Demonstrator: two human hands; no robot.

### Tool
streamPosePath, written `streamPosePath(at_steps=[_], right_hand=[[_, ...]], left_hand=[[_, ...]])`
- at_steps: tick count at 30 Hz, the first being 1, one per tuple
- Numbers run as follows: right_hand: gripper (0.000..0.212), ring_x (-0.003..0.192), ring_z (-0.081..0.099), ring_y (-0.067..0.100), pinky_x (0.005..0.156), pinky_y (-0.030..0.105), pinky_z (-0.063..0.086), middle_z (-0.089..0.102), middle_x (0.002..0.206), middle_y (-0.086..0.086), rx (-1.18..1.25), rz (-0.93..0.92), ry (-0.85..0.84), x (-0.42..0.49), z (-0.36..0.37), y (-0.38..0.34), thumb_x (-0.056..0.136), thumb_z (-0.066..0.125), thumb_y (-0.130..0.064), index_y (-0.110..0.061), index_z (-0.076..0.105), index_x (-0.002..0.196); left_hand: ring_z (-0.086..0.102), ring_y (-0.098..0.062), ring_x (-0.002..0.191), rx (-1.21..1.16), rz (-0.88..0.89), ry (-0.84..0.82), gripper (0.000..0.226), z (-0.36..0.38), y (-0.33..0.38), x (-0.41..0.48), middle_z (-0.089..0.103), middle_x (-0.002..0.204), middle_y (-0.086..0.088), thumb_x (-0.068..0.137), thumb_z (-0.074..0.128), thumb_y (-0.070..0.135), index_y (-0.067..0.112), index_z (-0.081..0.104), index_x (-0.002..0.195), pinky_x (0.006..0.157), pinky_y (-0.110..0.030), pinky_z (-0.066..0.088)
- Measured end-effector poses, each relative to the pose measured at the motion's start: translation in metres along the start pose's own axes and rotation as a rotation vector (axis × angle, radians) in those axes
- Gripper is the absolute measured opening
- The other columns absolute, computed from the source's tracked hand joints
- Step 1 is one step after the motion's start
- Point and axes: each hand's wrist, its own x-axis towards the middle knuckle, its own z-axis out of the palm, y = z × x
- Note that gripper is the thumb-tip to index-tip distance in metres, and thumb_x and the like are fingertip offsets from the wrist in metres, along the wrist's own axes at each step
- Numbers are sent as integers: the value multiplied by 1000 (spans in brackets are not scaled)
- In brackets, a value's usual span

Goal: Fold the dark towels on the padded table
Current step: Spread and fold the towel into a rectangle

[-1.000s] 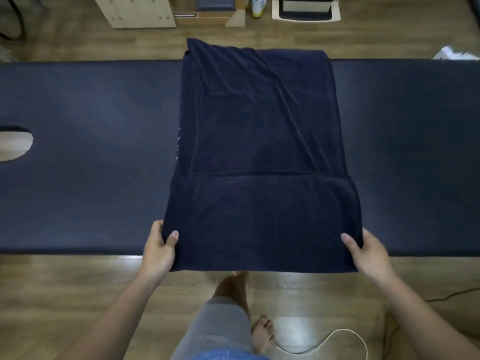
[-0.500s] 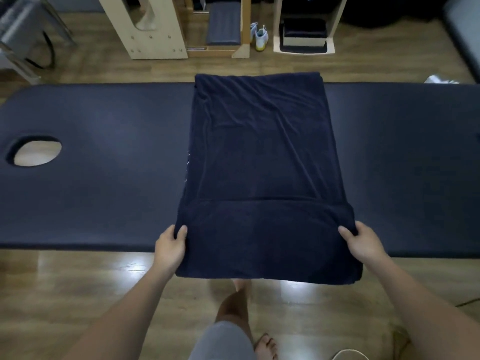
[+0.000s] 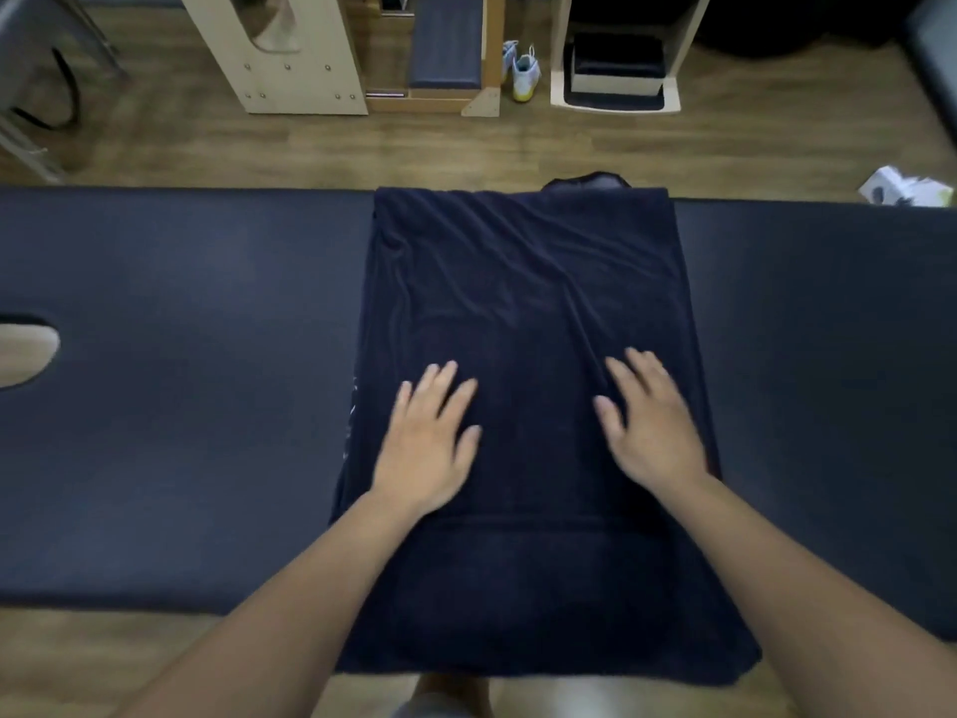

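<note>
towel (image 3: pixel 523 282) across table (image 3: pixel 181 406) | left hand (image 3: pixel 427 448), right hand (image 3: pixel 650 424) on towel

Dark towel (image 3: pixel 523 313) across padded table (image 3: pixel 181 406)

Both hands flat — left hand (image 3: pixel 425 442), right hand (image 3: pixel 648 423) — on towel (image 3: pixel 523 282), table (image 3: pixel 181 406)

Face hole (image 3: pixel 26 349) (left edge) cut off; left hand (image 3: pixel 430 448) blurred.
</note>
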Motion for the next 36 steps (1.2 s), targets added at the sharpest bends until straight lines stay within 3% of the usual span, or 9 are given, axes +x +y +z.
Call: streamPosePath(at_steps=[4, 10, 15, 20, 23, 25, 28, 32, 36], right_hand=[[60, 151, 7, 14, 124, 41, 4, 15, 164, -2, 99, 86, -130, 62, 22, 8, 102, 22, -47, -21, 21, 156], [59, 149, 15, 15, 122, 43, 13, 21, 162, -3, -46, 223, -78, 75, 11, 25, 100, 27, -49, -21, 34, 152], [54, 152, 1, 19, 119, 53, -2, 13, 165, -3, -215, 14, -88, 162, 3, -5, 102, 26, -50, -32, 26, 153], [62, 150, -14, 13, 119, 59, -5, -13, 164, -10, -232, 238, -225, 216, -4, 49, 98, 9, -58, -37, 0, 156], [61, 151, -11, 23, 116, 66, -3, -8, 165, -2, -128, 407, -123, 238, -17, 48, 100, 18, -55, -30, 12, 156], [58, 152, -7, 25, 116, 63, -7, 0, 166, 2, -176, 209, 11, 257, -13, 25, 102, 27, -48, -26, 20, 154], [62, 152, -9, 20, 119, 55, -9, 1, 166, -1, -299, -82, -84, 282, 3, 13, 100, 19, -57, -33, 12, 156], [68, 152, -7, 21, 121, 52, -7, 7, 165, 3, -210, 185, -31, 303, 7, 35, 96, 13, -63, -29, 21, 155], [66, 152, -3, 19, 121, 52, -5, 14, 164, 3, -143, 233, 62, 305, 9, 31, 97, 17, -61, -27, 30, 152]], left_hand=[[-6, -16, 152, -65, -210, -54, 64, 21, -18, 53, -6, 164, -1, 102, 19, 47, 20, 4, 157, 123, -36, -4], [2, -33, 151, 86, -527, -25, 70, 15, -13, 79, -3, 164, -14, 97, 20, 49, 16, 2, 157, 121, -52, 9], [-16, -26, 150, 180, -209, -124, 61, 1, -18, 185, -12, 165, 0, 101, 15, 52, 32, 1, 156, 118, -61, -6], [-17, -27, 150, 76, -457, -58, 61, -5, -62, 210, -12, 165, -2, 100, 14, 55, 35, 1, 156, 120, -55, -6], [-13, -33, 150, 80, -545, 2, 61, -13, -51, 234, -9, 165, -7, 99, 22, 48, 28, 9, 156, 117, -61, -7], [-11, -29, 151, 140, -433, 31, 61, -13, -45, 256, -5, 166, -3, 99, 23, 46, 28, 12, 156, 115, -65, -7], [-15, -21, 151, 131, -417, -24, 60, -15, -71, 278, -7, 165, 5, 99, 17, 56, 38, 6, 155, 113, -68, -8], [-16, -28, 150, 36, -595, -25, 60, -23, -110, 289, -12, 164, 8, 95, 14, 67, 49, 7, 152, 113, -67, -8], [-14, -26, 151, -7, -588, 49, 55, -23, -110, 289, -7, 165, 7, 98, 13, 56, 48, 6, 153, 115, -64, -9]])
